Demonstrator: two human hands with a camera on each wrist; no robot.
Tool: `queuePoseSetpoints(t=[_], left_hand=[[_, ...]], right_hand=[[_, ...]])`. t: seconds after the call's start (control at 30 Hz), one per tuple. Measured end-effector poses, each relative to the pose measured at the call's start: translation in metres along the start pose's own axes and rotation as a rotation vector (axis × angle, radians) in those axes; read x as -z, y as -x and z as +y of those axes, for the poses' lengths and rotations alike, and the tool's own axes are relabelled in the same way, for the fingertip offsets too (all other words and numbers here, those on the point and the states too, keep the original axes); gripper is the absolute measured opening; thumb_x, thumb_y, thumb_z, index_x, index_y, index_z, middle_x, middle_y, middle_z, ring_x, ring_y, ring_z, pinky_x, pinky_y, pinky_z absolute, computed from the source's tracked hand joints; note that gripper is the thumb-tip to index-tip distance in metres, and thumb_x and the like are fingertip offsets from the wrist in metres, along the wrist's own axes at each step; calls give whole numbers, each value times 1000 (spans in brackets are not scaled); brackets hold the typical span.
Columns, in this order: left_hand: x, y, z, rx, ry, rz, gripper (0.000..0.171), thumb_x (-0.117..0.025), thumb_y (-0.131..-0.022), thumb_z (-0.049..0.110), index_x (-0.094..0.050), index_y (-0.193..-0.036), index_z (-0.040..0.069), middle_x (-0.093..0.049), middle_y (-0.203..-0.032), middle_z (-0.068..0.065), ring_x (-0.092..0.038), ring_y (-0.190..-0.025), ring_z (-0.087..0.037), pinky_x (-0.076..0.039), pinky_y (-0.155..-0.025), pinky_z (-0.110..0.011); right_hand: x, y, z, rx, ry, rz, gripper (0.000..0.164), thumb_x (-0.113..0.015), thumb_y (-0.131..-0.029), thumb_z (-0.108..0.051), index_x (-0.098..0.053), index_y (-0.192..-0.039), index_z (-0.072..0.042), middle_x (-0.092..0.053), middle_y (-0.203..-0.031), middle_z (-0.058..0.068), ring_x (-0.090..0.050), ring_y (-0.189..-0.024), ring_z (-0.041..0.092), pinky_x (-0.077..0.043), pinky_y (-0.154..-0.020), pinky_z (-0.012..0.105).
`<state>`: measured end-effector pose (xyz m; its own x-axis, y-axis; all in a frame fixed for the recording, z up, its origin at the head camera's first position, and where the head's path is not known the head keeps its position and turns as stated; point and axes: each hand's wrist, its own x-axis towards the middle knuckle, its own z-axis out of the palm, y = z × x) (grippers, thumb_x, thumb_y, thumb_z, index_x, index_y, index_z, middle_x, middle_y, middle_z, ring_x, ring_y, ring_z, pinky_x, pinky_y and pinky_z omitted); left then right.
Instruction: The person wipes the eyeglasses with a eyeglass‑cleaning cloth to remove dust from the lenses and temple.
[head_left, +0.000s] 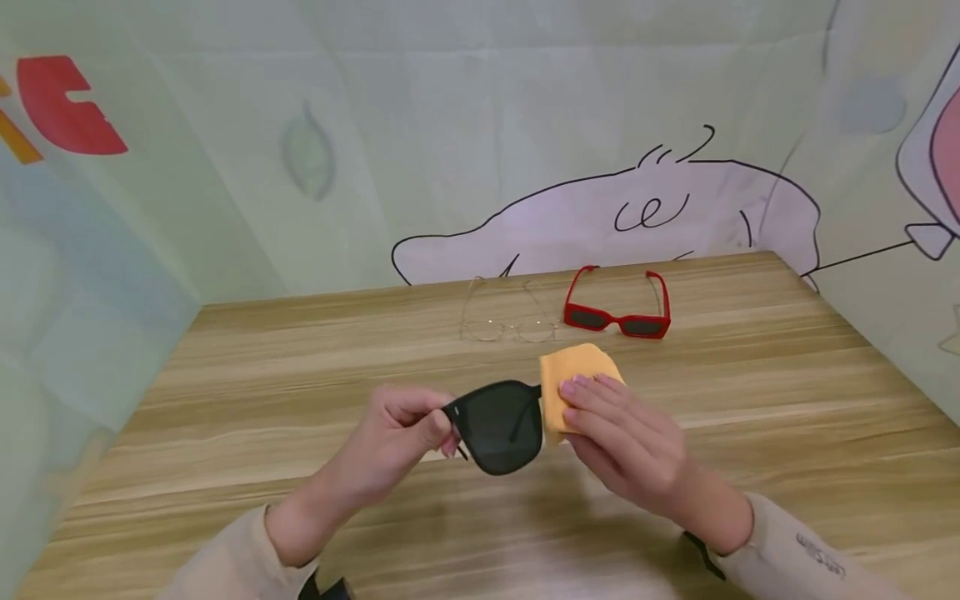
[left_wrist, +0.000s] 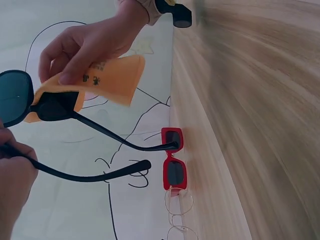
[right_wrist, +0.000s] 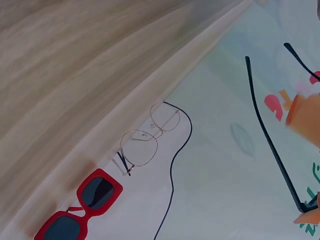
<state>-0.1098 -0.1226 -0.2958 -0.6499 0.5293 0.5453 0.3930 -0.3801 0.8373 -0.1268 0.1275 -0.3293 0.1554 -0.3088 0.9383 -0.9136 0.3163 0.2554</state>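
My left hand point(head_left: 401, 442) pinches one end of a pair of black sunglasses point(head_left: 500, 427) between thumb and fingers, holding them up above the table. An orange cloth point(head_left: 558, 392) is folded around the other lens, and my right hand point(head_left: 630, 437) holds it there with the fingers laid over the front. In the left wrist view, the thumb of the right hand point(left_wrist: 92, 50) presses the cloth point(left_wrist: 117, 80) from behind, and both temples of the sunglasses point(left_wrist: 115, 137) stick out unfolded. The right wrist view shows only a temple and a bit of cloth at its right edge.
Red-framed sunglasses point(head_left: 618, 323) lie with temples open on the wooden table point(head_left: 300, 358), toward the back. Beside them are thin wire-rimmed glasses point(head_left: 512, 331). A printed cloth backdrop point(head_left: 450, 125) rises behind the table.
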Motion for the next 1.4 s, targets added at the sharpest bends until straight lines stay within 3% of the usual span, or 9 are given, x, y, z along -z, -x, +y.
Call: queuePoseSetpoints(t=[0.17,0.3,0.53,0.73,0.9,1.03,1.17,1.27,1.4], left_hand=[[-2,0,-1,-5,33,-18,29,-54,-93,26,-59,-79,1,-56,-71,3,-51,-65,-9,-46,-60,-24],[-2,1,-1,9,24,-11,31,-54,-94,27,-57,-78,0,-54,-70,3,-49,-64,-10,-44,-58,-25],[-3,2,2,87,-1,22,21,-53,-95,28,-63,-84,12,-56,-74,7,-50,-68,-8,-45,-62,-23],[-5,2,6,144,-92,54,31,-51,-96,22,-59,-86,-6,-60,-76,7,-54,-71,-10,-48,-69,-27],[-3,0,7,281,-237,124,29,-50,-97,16,-61,-93,-10,-65,-85,-2,-60,-83,-15,-48,-82,-31],[2,-4,7,436,-375,247,26,-50,-97,17,-64,-105,-4,-66,-93,-8,-59,-92,-18,-45,-90,-33],[9,-8,8,493,-428,364,27,-50,-98,13,-59,-120,2,-62,-110,-9,-55,-105,-19,-43,-94,-31],[12,-8,9,430,-465,370,28,-49,-97,9,-56,-124,5,-57,-122,-6,-51,-114,-19,-43,-93,-26],[10,-7,6,254,-518,294,25,-49,-96,5,-59,-119,4,-56,-125,-4,-49,-118,-19,-42,-93,-23]], right_hand=[[2,5,3,-39,48,19,19,-66,-87,-10,-68,-90,9,-68,-92,22,-67,-84,31,-48,-87,37],[3,-18,0,18,103,71,17,-64,-88,-7,-67,-80,8,-68,-80,21,-67,-72,29,-50,-84,32],[4,-24,3,91,162,133,12,-65,-86,-3,-68,-78,6,-68,-75,18,-67,-66,25,-51,-80,31],[8,-20,3,66,181,114,13,-64,-87,-4,-69,-79,6,-68,-74,18,-67,-64,25,-52,-78,31],[11,-12,2,-19,208,32,14,-62,-90,-8,-69,-85,4,-69,-76,15,-66,-61,24,-53,-57,32],[15,-5,1,-193,165,-122,20,-54,-96,-14,-68,-93,0,-69,-76,9,-62,-55,16,-48,-46,27],[18,-1,0,-502,-1,-262,21,-56,-94,-17,-69,-97,0,-69,-78,8,-51,-50,6,-40,-45,16],[20,-2,-2,-785,-173,-327,15,-66,-86,-7,-69,-99,1,-69,-83,9,-54,-54,3,-43,-47,14],[21,-6,-3,-1154,-369,-423,19,-70,-81,-1,-68,-101,0,-68,-83,7,-62,-60,9,-51,-49,26]])
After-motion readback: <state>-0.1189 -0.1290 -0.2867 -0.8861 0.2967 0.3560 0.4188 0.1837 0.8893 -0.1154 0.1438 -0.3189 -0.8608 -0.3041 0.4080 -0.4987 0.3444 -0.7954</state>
